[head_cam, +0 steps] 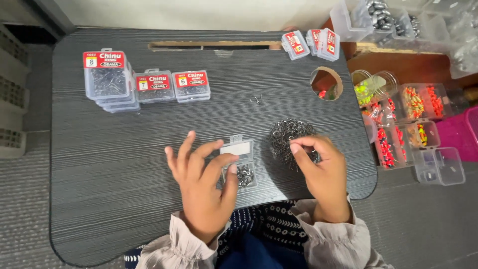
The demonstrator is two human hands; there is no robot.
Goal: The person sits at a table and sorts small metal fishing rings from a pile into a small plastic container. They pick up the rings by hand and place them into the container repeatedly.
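Observation:
A small clear plastic box [243,164] lies open on the dark lap table [124,199], its lid flipped back and several small metal hooks in its base. My left hand [201,187] steadies the box, thumb and index finger touching its left side and front. Just right of the box lies a loose pile of dark metal hooks [288,135]. My right hand [322,174] rests on the pile's near edge, fingertips pinched together among the hooks; whether they grip one is hard to tell.
Stacks of red-labelled clear hook boxes [110,79] stand at the table's far left, with more [311,44] at the far right by a round hole [326,83]. Two stray hooks [255,99] lie mid-table. Trays of coloured floats [408,119] and sinkers [381,15] sit to the right.

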